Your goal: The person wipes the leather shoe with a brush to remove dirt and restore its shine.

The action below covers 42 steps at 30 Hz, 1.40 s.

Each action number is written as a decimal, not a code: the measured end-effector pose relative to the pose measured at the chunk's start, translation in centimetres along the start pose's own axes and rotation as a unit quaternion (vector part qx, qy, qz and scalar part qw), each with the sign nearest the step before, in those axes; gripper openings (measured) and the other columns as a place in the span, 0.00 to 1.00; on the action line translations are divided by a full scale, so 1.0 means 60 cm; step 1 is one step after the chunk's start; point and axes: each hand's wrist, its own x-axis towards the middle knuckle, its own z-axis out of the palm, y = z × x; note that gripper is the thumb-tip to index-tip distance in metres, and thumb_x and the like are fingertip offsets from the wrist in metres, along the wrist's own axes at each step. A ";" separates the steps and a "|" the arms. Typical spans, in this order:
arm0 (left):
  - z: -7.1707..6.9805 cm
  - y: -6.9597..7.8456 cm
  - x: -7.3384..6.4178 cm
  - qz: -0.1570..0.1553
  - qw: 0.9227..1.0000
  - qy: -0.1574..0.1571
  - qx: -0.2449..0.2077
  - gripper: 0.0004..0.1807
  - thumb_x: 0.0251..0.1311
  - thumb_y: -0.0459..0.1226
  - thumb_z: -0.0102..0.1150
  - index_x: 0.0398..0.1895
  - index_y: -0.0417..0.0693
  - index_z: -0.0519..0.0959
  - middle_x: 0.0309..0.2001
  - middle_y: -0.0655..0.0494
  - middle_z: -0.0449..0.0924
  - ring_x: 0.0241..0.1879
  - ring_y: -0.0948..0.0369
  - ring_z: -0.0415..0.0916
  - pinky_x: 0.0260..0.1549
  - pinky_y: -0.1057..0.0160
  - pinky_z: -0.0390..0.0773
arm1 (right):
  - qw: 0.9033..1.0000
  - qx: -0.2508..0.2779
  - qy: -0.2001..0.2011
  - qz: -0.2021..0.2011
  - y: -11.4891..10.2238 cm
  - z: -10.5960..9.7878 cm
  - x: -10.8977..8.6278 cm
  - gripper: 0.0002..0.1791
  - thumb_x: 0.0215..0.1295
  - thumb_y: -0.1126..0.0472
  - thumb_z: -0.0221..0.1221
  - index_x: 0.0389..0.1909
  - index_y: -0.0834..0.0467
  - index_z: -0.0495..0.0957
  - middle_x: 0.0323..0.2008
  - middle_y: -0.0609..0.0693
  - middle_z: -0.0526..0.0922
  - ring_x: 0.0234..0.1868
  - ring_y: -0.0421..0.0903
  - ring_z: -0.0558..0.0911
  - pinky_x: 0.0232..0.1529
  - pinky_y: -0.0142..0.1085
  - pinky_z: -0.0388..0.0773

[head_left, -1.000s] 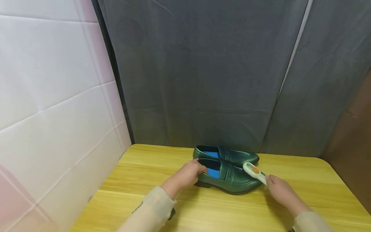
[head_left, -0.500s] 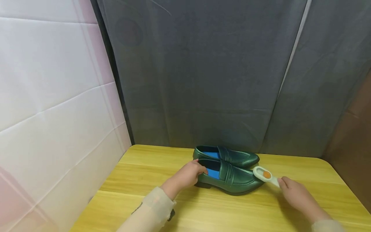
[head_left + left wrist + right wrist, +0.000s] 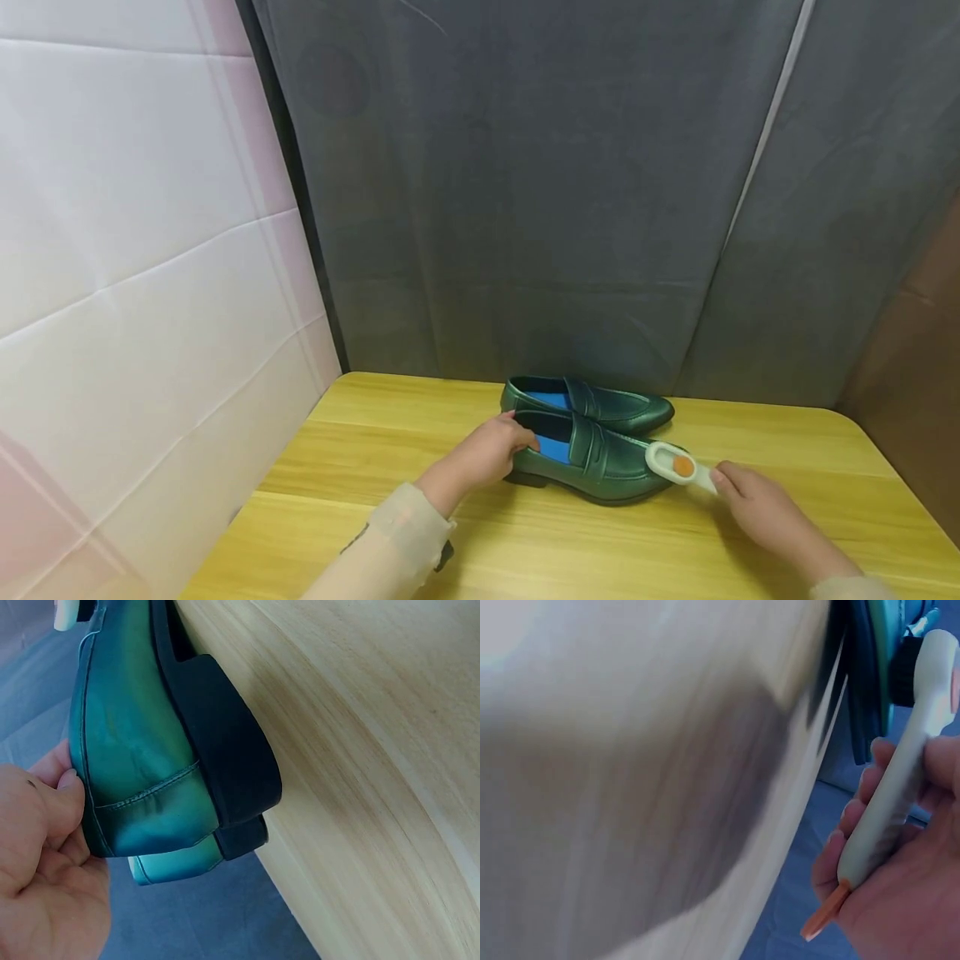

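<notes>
Two green loafers with blue insoles stand side by side on the wooden table, toes to the right. My left hand [image 3: 491, 450] pinches the rim at the heel of the near loafer [image 3: 600, 467]; in the left wrist view the thumb and fingers grip the heel's top edge [image 3: 94, 802]. The far loafer [image 3: 622, 407] stands just behind it. My right hand [image 3: 765, 504] holds a pale green brush [image 3: 675, 464] with an orange button by its handle. Dark bristles [image 3: 904, 671] show in the right wrist view, right at the near loafer's toe. An orange loop [image 3: 826, 911] hangs from the handle's end.
The wooden table [image 3: 360, 533] runs back to a grey curtain [image 3: 510, 208], close behind the far loafer. A white panel wall [image 3: 150, 250] rises on the left, and a brown surface [image 3: 915, 358] borders the right.
The brush moved right and towards me to the near loafer's toe tip, then a little back left over the toe. The left hand and both loafers keep their places.
</notes>
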 end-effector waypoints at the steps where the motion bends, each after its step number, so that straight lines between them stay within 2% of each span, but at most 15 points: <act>1: 0.000 0.000 0.000 0.000 1.000 0.000 0.000 0.23 0.63 0.17 0.51 0.44 0.49 0.88 0.44 0.60 0.89 0.48 0.63 0.85 0.73 0.50 0.65 | 1.000 0.008 -0.003 -0.003 0.001 0.003 -0.001 0.17 0.83 0.52 0.43 0.40 0.56 0.76 0.26 0.46 0.71 0.29 0.41 0.69 0.32 0.35 0.67; 8: -0.001 0.002 -0.001 -0.001 1.000 -0.002 -0.002 0.24 0.62 0.16 0.51 0.45 0.49 0.88 0.45 0.61 0.89 0.48 0.64 0.85 0.73 0.51 0.65 | 0.999 0.008 0.010 -0.050 0.007 0.027 -0.001 0.14 0.81 0.53 0.46 0.37 0.53 0.76 0.28 0.43 0.72 0.31 0.36 0.68 0.33 0.32 0.67; 16: -0.004 0.004 -0.002 -0.002 1.000 -0.003 -0.005 0.24 0.61 0.16 0.51 0.46 0.48 0.88 0.45 0.60 0.89 0.49 0.63 0.85 0.74 0.51 0.64 | 0.996 -0.020 0.039 -0.081 -0.022 0.051 0.005 0.14 0.79 0.54 0.51 0.29 0.50 0.70 0.27 0.42 0.67 0.31 0.37 0.66 0.34 0.32 0.66; 22: -0.002 0.003 0.002 -0.001 1.000 -0.003 -0.006 0.23 0.62 0.16 0.52 0.46 0.48 0.88 0.45 0.60 0.89 0.49 0.63 0.85 0.74 0.51 0.64 | 0.993 -0.035 0.048 -0.107 -0.043 0.059 0.010 0.13 0.77 0.54 0.53 0.29 0.48 0.70 0.25 0.40 0.67 0.34 0.39 0.68 0.36 0.35 0.68; 26: 0.002 0.002 0.004 0.003 1.000 -0.003 -0.002 0.23 0.63 0.17 0.52 0.46 0.49 0.88 0.45 0.60 0.89 0.49 0.64 0.85 0.74 0.51 0.64 | 0.993 -0.044 0.048 -0.100 -0.048 0.063 0.010 0.11 0.77 0.53 0.53 0.31 0.47 0.71 0.26 0.38 0.68 0.38 0.40 0.70 0.38 0.37 0.72; 31: 0.002 0.003 0.004 0.004 1.000 -0.003 -0.001 0.23 0.62 0.16 0.52 0.45 0.49 0.88 0.44 0.61 0.89 0.48 0.64 0.85 0.73 0.51 0.65 | 0.989 -0.055 0.071 -0.120 -0.057 0.072 0.012 0.08 0.76 0.54 0.55 0.33 0.44 0.74 0.28 0.34 0.71 0.38 0.38 0.71 0.39 0.37 0.74; 39: 0.000 0.005 0.008 0.001 1.000 -0.009 0.003 0.22 0.63 0.17 0.52 0.45 0.49 0.88 0.44 0.61 0.89 0.49 0.64 0.85 0.74 0.51 0.64 | 0.982 -0.088 0.070 -0.149 -0.115 0.089 0.023 0.05 0.75 0.52 0.55 0.37 0.46 0.76 0.30 0.33 0.74 0.37 0.37 0.71 0.43 0.39 0.75; 42: 0.000 0.005 0.007 -0.001 1.000 -0.009 0.008 0.22 0.63 0.18 0.53 0.45 0.49 0.88 0.44 0.61 0.89 0.48 0.64 0.85 0.73 0.51 0.65 | 0.976 -0.108 0.084 -0.167 -0.143 0.098 0.027 0.05 0.74 0.51 0.57 0.37 0.47 0.77 0.29 0.33 0.74 0.34 0.36 0.69 0.42 0.37 0.75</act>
